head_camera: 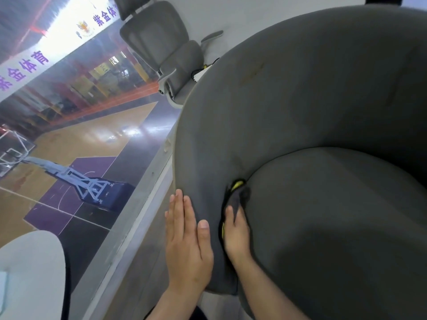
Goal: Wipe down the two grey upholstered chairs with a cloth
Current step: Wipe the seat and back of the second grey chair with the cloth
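Observation:
A grey upholstered tub chair (300, 100) fills the right of the head view, with its round seat cushion (335, 227) below the curved backrest. My left hand (188, 241) rests flat on the outside of the chair's left arm, fingers straight and thumb lying over the rim. My right hand (235, 236) is down in the gap between arm and seat cushion, gripping a dark grey cloth with yellow trim (236, 192). The cloth is pushed into the crease, partly hidden.
A grey mesh office chair (161, 42) stands beyond the tub chair against the white wall. A glass wall on the left overlooks a basketball court. A white rounded object (30, 269) sits at lower left. A white device with yellow cable (203, 71) lies behind the chair.

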`<state>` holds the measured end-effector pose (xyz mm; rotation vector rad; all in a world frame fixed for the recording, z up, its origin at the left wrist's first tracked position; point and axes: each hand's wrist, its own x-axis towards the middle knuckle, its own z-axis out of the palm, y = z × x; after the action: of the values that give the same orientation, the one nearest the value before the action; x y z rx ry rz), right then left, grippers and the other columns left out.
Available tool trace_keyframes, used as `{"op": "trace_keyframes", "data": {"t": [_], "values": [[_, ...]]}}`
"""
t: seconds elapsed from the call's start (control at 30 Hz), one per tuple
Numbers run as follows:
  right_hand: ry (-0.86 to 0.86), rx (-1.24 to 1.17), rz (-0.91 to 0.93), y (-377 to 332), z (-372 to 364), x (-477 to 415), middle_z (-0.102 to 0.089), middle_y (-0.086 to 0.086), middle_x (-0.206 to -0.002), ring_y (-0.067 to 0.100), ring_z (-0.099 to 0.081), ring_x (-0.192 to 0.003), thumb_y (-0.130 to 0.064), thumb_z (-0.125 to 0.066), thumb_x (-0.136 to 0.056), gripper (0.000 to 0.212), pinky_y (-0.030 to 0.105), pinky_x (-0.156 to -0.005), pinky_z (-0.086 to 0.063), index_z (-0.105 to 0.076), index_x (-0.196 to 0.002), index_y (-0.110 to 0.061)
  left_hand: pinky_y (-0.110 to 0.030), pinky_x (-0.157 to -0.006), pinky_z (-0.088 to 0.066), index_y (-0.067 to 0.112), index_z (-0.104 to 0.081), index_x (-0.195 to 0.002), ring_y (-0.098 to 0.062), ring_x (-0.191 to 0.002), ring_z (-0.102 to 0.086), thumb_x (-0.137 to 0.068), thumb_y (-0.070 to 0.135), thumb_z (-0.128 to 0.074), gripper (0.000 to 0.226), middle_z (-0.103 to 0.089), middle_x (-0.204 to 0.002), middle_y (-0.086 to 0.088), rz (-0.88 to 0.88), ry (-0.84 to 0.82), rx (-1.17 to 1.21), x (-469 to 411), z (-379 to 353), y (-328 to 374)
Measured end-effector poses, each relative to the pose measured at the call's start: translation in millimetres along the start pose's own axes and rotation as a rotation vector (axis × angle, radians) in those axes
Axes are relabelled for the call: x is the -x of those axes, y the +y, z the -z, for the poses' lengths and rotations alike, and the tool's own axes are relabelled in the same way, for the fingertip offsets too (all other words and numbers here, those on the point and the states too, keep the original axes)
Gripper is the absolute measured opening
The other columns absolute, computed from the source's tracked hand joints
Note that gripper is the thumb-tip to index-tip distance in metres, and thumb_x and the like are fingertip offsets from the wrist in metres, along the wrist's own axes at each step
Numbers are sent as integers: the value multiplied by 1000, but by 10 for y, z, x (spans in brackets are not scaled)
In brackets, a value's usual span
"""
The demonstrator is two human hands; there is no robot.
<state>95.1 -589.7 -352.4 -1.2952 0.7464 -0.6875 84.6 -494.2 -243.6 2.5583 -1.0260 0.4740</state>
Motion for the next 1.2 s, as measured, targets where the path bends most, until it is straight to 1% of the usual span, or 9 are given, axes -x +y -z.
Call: {"op": "trace_keyframes", "data": {"t": [0.1, 0.23, 0.4, 0.5, 0.63, 0.77, 0.97, 1.1, 1.2], "values": [[-22, -43, -24, 2, 71, 139, -38, -11, -153, -6, -30, -135, -25, -40, -104, 44, 1, -104, -19, -36, -148, -29, -36, -125, -5, 8, -21, -159, -14, -156, -4, -107, 43, -18, 63, -7, -170, 3, 8, -45, -56, -15, 38, 12], [-43, -11, 268, -485, -58, -219, -13, -11, -159, 1, -9, -148, -27, -39, -105, 49, 23, -121, -11, -17, -149, -31, -30, -126, -1, 9, -18, -160, -9, -156, -1, -101, 49, -16, 71, -5, -169, 2, -46, -98, -21, -563, 186, 82], [17, 156, 503, -1439, -345, -1274, -3, -2, -164, 15, 3, -151, -34, -40, -102, 56, 29, -119, -7, -21, -154, -26, -34, -127, -3, 6, -15, -159, -14, -156, -1, -98, 48, -18, 74, -4, -170, -5, -95, -131, -25, -1761, 229, 11], [103, 190, 560, -1340, -363, -1485, -5, -5, -164, 11, 1, -150, -34, -39, -103, 54, 27, -120, -8, -23, -154, -27, -29, -125, 3, 5, -13, -159, -15, -156, 2, -98, 49, -14, 76, -2, -170, -7, -140, -182, -62, -1941, 112, 18], [159, -7, 130, -301, -344, -1070, -27, -1, -159, 14, -23, -147, -24, -41, -104, 48, 26, -118, -20, -33, -151, -18, -25, -122, 9, 4, -12, -159, -16, -156, 3, -97, 51, -9, 78, 0, -170, -7, -127, -144, -85, -1929, -23, -31], [111, 30, -143, 252, -233, -677, -54, 1, -142, 23, -52, -127, -27, -39, -104, 40, 22, -97, -38, -45, -143, -22, -22, -120, 12, 7, -12, -160, -13, -156, 5, -98, 49, -13, 75, 3, -170, -3, -123, -145, -84, -1887, -10, -69], [58, 0, 324, -746, -266, -1013, -10, -5, -162, 8, -2, -149, -22, -40, -104, 51, 16, -117, -6, -24, -153, -18, -23, -120, 12, 4, -14, -159, -16, -156, 3, -97, 48, -9, 77, -1, -170, -8, -153, -121, -119, -1888, -24, 16], [164, 234, 502, -1631, -410, -1719, -7, 8, -164, 25, -3, -151, -33, -40, -100, 57, 35, -118, -8, -25, -153, -20, -29, -125, 5, 3, -17, -159, -17, -156, 0, -99, 45, -13, 73, -4, -169, -9, -157, -128, -74, -1885, -32, -1], [220, 244, 596, -1420, -438, -1755, -15, 7, -163, 23, -8, -151, -31, -41, -100, 54, 33, -121, -11, -29, -152, -19, -28, -125, 3, 3, -18, -158, -17, -156, -3, -96, 51, -7, 80, -7, -169, -10, -155, -100, -44, -1881, -20, -13]]}}
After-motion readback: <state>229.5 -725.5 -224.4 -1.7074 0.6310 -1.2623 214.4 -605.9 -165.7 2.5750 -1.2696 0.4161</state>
